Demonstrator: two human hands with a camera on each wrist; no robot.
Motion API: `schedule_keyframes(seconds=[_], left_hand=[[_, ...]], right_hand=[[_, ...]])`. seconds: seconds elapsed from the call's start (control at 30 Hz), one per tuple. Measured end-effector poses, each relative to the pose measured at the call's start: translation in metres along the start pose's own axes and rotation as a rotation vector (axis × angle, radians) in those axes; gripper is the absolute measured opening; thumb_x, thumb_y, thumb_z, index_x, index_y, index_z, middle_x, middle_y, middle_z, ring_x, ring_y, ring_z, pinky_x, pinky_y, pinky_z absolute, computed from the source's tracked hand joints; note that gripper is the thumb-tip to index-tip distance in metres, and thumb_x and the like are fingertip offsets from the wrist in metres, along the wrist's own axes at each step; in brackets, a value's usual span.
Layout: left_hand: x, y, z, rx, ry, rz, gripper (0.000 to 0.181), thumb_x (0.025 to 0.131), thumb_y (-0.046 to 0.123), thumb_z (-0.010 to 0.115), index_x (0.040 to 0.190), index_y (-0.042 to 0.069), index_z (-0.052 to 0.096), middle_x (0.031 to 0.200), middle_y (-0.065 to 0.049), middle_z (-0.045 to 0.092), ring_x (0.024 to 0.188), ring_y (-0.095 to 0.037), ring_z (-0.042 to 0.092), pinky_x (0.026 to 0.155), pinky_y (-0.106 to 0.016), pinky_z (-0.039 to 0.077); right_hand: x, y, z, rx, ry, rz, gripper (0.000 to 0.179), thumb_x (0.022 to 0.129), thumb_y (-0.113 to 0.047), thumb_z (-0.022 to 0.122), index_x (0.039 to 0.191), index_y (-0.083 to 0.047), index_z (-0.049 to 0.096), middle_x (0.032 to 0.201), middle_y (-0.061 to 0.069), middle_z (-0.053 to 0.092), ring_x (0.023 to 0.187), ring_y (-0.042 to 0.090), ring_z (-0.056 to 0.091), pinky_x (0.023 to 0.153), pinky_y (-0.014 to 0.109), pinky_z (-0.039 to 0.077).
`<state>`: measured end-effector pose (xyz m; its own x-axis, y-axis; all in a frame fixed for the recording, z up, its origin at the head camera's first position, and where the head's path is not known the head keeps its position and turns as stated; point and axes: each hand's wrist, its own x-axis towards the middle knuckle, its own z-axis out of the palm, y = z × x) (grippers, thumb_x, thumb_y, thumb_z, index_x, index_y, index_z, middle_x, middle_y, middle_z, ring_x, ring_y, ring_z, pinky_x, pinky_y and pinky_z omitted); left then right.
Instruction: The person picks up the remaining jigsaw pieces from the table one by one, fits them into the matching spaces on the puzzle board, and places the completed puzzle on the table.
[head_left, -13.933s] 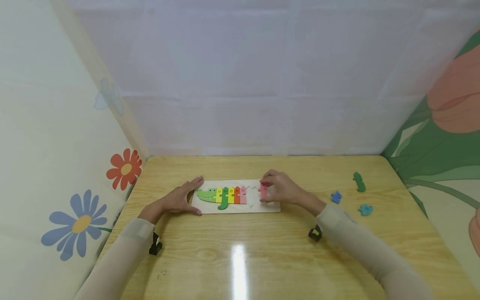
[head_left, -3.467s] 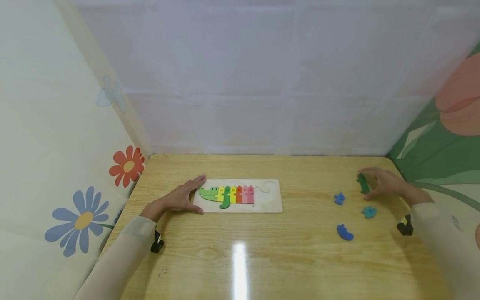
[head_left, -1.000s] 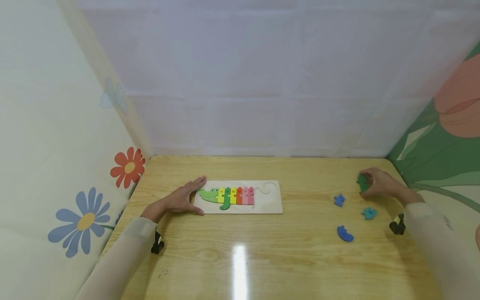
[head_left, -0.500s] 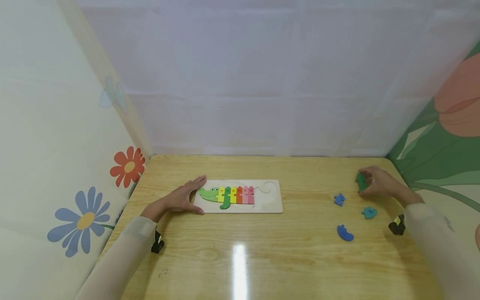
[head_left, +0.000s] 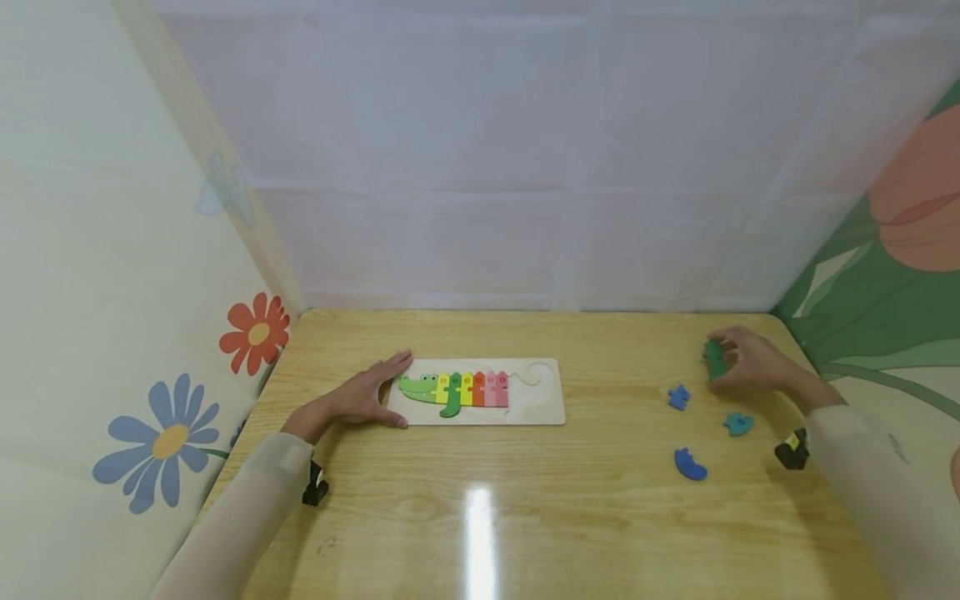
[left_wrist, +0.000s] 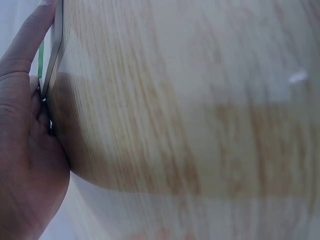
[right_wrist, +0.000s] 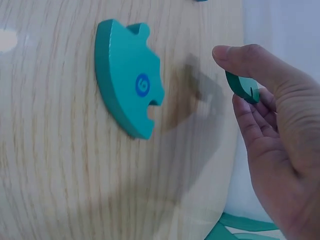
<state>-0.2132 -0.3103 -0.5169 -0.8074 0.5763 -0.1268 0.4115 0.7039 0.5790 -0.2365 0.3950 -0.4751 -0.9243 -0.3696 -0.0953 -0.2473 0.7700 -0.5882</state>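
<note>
My left hand (head_left: 362, 394) holds the left end of a pale wooden puzzle board (head_left: 538, 406), fingers at its far corner and thumb at its near edge. A crocodile puzzle lies on the board: a green head (head_left: 417, 387), then yellow, green, orange and pink pieces in a row; the right part shows bare wood with a curled outline. At the table's far right, my right hand (head_left: 753, 362) pinches a green puzzle piece (head_left: 715, 358) between thumb and fingers. In the right wrist view that green piece (right_wrist: 244, 86) is partly hidden by the thumb.
A teal puzzle piece (head_left: 738, 425), numbered in the right wrist view, lies below my right hand. A small blue piece (head_left: 678, 397) and a curved blue piece (head_left: 690, 465) lie to its left. White cloth (head_left: 465, 167) hangs behind the table; flowered panels stand at both sides.
A darker pink piece, earlier in my right hand over the board, now lies in the row. My right hand took hold of the green piece and has moved slightly left and away with it.
</note>
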Motion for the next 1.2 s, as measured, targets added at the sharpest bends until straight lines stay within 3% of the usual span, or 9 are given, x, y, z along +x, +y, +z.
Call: schedule_keyframes(seconds=[0.53,1.2], left_hand=[[0.001,-0.001,0.0,0.001,-0.002,0.008,0.121,0.081,0.047,0.091,0.168,0.0,0.02,0.177,-0.018,0.011,0.163,-0.04,0.01,0.131,-0.062,0.008],[0.0,-0.001,0.0,-0.001,0.004,0.017,0.122,0.081,0.047,0.092,0.168,0.0,0.02,0.177,-0.017,0.011,0.163,-0.04,0.011,0.131,-0.062,0.008]], right_hand=[[0.006,-0.013,0.004,0.05,0.004,-0.061,0.093,0.076,-0.004,0.095,0.147,0.02,0.04,0.142,0.042,0.042,0.122,0.062,0.054,0.098,0.063,0.055],[0.018,-0.034,0.016,0.018,0.013,-0.077,0.099,0.072,-0.012,0.099,0.148,0.017,0.043,0.144,0.042,0.05,0.122,0.061,0.058,0.101,0.065,0.054]])
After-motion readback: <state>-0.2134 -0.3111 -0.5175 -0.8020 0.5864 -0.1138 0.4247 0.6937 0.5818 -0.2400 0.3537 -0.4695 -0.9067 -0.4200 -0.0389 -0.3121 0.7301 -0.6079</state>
